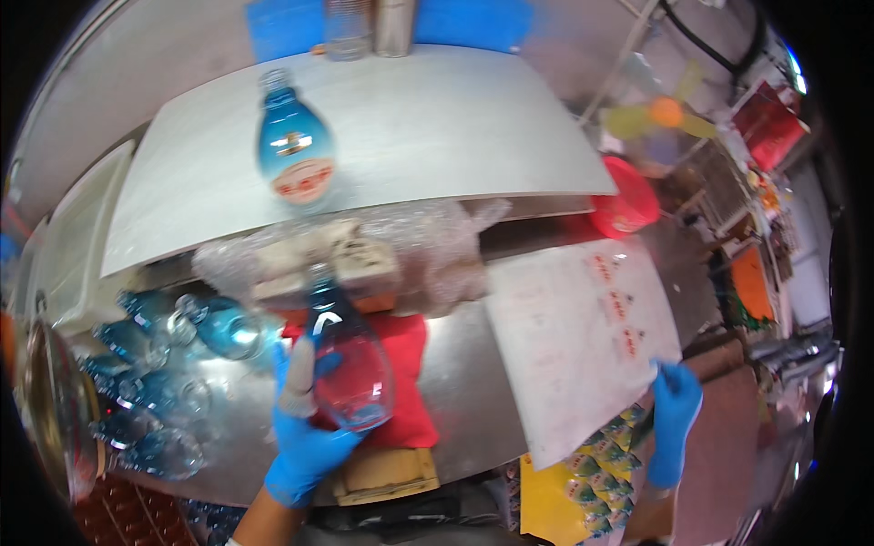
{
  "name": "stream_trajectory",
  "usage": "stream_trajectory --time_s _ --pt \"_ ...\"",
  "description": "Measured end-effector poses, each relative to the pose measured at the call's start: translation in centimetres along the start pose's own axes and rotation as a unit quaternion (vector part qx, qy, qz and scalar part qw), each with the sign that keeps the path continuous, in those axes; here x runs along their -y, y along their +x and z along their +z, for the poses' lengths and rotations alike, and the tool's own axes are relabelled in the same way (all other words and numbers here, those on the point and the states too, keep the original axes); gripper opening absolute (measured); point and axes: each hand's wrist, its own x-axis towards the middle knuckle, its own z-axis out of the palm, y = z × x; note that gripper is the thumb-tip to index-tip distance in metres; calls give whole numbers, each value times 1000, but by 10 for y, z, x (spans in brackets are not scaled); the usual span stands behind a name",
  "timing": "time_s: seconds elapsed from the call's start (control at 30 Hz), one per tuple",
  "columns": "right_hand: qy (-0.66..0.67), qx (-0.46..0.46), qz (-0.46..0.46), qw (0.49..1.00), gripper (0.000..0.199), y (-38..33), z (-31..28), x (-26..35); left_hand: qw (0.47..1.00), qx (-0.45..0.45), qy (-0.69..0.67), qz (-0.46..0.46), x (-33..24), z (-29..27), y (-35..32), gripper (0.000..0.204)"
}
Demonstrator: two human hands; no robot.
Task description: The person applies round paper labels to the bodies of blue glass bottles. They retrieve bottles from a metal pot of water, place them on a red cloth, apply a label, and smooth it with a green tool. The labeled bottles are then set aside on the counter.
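My left hand [308, 448], in a blue glove with a pale covering on a finger, is closed round a blue glass bottle [364, 378]. That bottle leans back over a red cloth [415, 359], its neck by a pale block [355, 264] on the bench. At the right, my blue-gloved right hand [678, 400] pinches the edge of a white sheet [546, 337] printed with red marks. Part of this sheet lies over a yellow sheet of small green-and-white labels [596, 482]. Another blue bottle [294, 146], with an orange-and-red label, stands upright on the white board [437, 127].
Several blue bottles [228, 329] lie on the metal bench at the left. Bubble wrap [446, 259] fills the space under the board's front edge. A wooden block [387, 475] sits at the near edge. Behind the sheet are a red tub [628, 202] and a small fan [667, 112].
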Motion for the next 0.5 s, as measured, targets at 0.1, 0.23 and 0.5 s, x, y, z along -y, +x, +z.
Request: stream_trajectory --time_s 0.1,0.23,0.5 --pt "66 49 -86 993 14 100 16 17 994 -45 90 33 15 -8 -17 109" --pt "176 144 -39 973 21 241 31 13 996 -56 -60 -46 5 4 -6 112" --pt "-43 206 27 977 18 378 124 -54 990 -45 -93 -98 1 -3 -4 112"
